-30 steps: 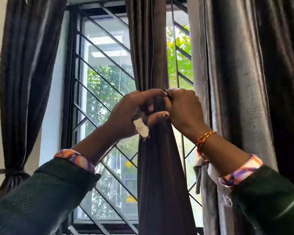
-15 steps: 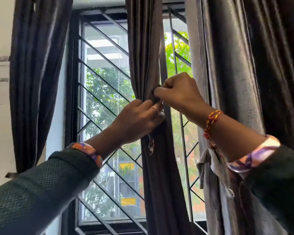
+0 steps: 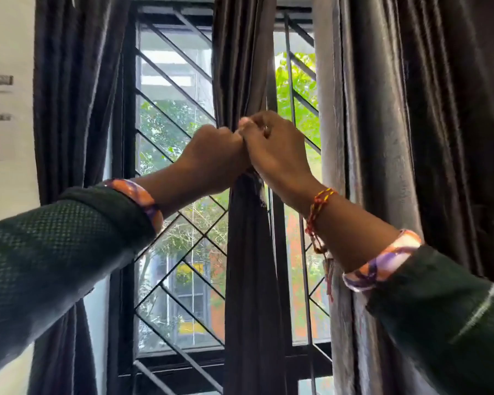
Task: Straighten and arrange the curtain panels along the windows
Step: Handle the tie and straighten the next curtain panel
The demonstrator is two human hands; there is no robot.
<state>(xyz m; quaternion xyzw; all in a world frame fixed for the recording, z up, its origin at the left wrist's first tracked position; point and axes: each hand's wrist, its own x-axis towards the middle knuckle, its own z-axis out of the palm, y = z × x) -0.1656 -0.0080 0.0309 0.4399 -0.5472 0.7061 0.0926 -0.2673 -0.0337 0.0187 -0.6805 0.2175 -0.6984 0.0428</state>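
both hands: left hand (image 3: 214,151) and right hand (image 3: 271,146) grip middle curtain (image 3: 251,252), bunched | risk: bunch slips, falls loose if either grip eases

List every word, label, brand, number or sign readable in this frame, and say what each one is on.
None: no legible text shows anywhere in the frame.
Grey marks on the wall at left: too blurred to tell whether they are writing.
Yellow patch seen through the window grille: too small and blurred to read.
Middle curtain panel, left hand, right hand, thread wristband: no print visible.
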